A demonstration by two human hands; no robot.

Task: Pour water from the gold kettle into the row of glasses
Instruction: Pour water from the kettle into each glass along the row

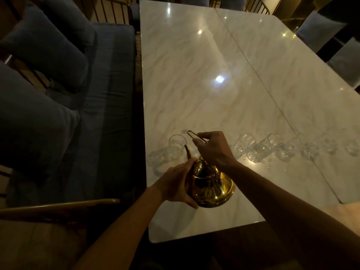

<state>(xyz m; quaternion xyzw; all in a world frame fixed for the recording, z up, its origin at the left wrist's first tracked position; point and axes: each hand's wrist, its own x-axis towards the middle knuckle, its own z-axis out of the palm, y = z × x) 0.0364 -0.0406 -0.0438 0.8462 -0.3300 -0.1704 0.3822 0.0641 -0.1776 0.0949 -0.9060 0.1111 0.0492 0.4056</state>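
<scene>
The gold kettle [211, 189] is tilted forward over the white marble table [194, 75], its thin spout touching the rim of the leftmost clear glass [176, 146]. My right hand [213, 149] grips the kettle's wire handle from above. My left hand [176, 184] cups the kettle's left side and belly. Several more clear glasses stand in a row to the right, among them one glass [244, 146] and another glass [267, 148]; my right hand hides part of the row. No stream of water is visible.
A blue cushioned bench [109, 94] with pillows runs along the table's left edge. A wooden chair back [58, 208] curves at lower left. A seam [272, 98] crosses the tabletop diagonally. Upholstered chairs [319, 30] stand at the far right.
</scene>
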